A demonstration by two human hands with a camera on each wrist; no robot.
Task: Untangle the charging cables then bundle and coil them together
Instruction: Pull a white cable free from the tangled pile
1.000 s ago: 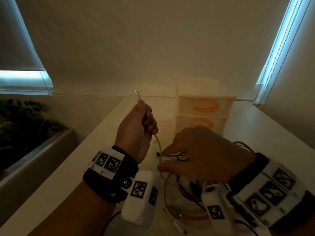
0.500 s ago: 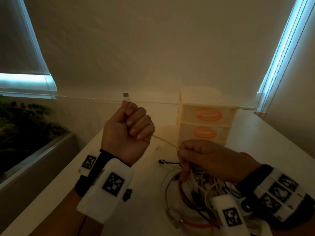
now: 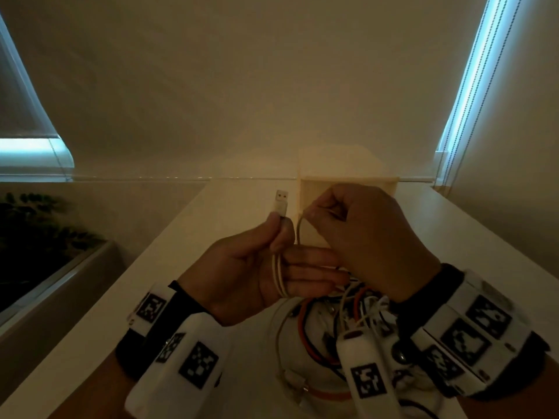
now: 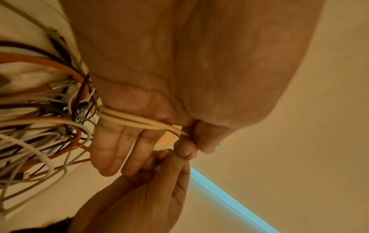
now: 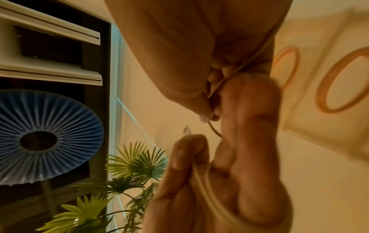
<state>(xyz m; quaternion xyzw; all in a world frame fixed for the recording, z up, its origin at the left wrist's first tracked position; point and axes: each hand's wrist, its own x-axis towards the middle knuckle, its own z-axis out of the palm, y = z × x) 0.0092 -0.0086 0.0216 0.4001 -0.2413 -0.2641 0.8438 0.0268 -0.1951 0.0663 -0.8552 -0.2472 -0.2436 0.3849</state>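
Hands now together, white cable point(image 3: 279, 272) looped over left palm

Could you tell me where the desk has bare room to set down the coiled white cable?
Bare desk lies left of the left hand, toward the desk's left edge, and right of the drawer box. It is crowded under the right hand, where the cable tangle sits.

A thin cream-white charging cable point(image 3: 279, 272) runs in several loops across an open palm, its flat USB plug point(image 3: 281, 201) standing upright above the thumb. Near and right lies a tangled heap of orange, black and white cables point(image 3: 326, 337).
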